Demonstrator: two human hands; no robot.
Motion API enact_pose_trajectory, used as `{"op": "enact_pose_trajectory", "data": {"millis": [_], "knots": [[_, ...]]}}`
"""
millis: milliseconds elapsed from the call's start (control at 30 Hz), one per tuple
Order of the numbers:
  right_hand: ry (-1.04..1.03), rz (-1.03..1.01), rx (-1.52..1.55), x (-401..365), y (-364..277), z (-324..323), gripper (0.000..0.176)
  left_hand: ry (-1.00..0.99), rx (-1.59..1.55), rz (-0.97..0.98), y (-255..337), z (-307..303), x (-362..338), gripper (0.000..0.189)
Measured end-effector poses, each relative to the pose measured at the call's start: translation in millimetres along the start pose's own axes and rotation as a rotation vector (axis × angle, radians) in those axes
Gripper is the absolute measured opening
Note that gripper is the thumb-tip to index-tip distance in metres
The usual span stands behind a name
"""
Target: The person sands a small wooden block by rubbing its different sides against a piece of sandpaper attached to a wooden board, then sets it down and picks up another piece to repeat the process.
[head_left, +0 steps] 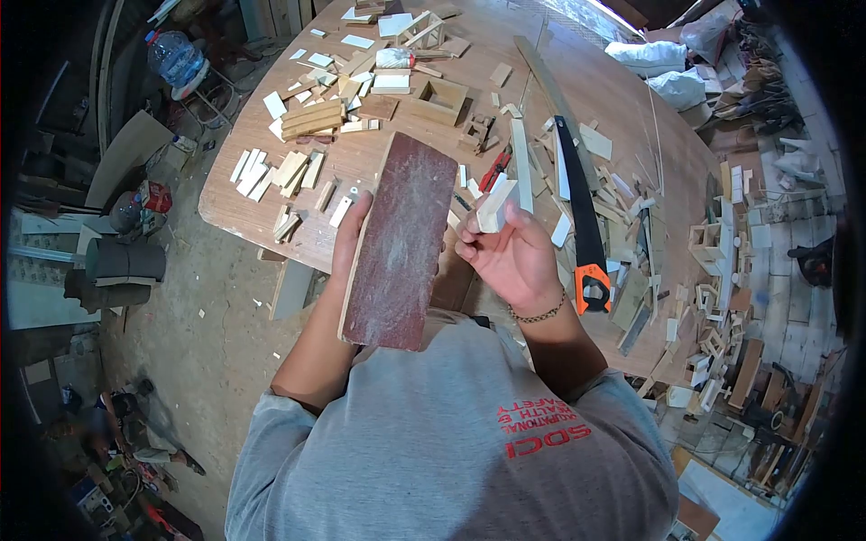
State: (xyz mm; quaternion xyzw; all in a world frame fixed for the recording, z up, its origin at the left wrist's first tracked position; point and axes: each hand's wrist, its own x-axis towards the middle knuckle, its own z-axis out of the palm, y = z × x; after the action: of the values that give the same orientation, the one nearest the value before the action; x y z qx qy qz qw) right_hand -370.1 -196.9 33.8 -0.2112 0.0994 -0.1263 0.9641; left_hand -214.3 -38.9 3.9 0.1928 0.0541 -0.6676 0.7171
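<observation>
My left hand (pixel 350 236) is wrapped round the left edge of a board faced with worn dark red sandpaper (pixel 402 239), held tilted in front of my chest. To its right, my right hand (pixel 519 257) pinches a small pale wooden piece (pixel 495 206) between thumb and fingers, palm turned up. The board and the small piece are apart. Behind the right hand lie a red tool (pixel 495 169) and a long pale strip (pixel 522 167) on the table.
A handsaw (pixel 582 207) with an orange handle lies right of my right hand. Wood blocks, an open wooden box (pixel 439 97) and offcuts cover parts of the table (pixel 236 194). A water bottle (pixel 175 59) stands on a stool at the upper left. A person (pixel 135 428) is at the lower left.
</observation>
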Motion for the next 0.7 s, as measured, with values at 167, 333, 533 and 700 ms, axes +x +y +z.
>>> {"op": "enact_pose_trajectory", "data": {"millis": [167, 333, 533, 700], "knots": [[0.070, -0.123, -0.331, 3.3, 13.6, 6.7, 0.028, -0.020, -0.176, -0.019, -1.8, 13.1, 0.0, 0.073], [-0.159, -0.705, -1.482, 17.1, 27.7, 12.6, 0.027, -0.053, -0.273, 0.041, -5.1, 3.8, 7.6, 0.064], [-0.370, -0.680, -1.532, 18.6, 39.6, 16.1, 0.026, -0.113, -0.289, 0.048, 4.7, -15.7, 6.2, 0.063], [0.068, -0.593, -1.567, 52.3, 40.0, 1.3, 0.023, -0.128, -0.286, 0.002, 18.8, -31.9, 3.5, 0.067]]}}
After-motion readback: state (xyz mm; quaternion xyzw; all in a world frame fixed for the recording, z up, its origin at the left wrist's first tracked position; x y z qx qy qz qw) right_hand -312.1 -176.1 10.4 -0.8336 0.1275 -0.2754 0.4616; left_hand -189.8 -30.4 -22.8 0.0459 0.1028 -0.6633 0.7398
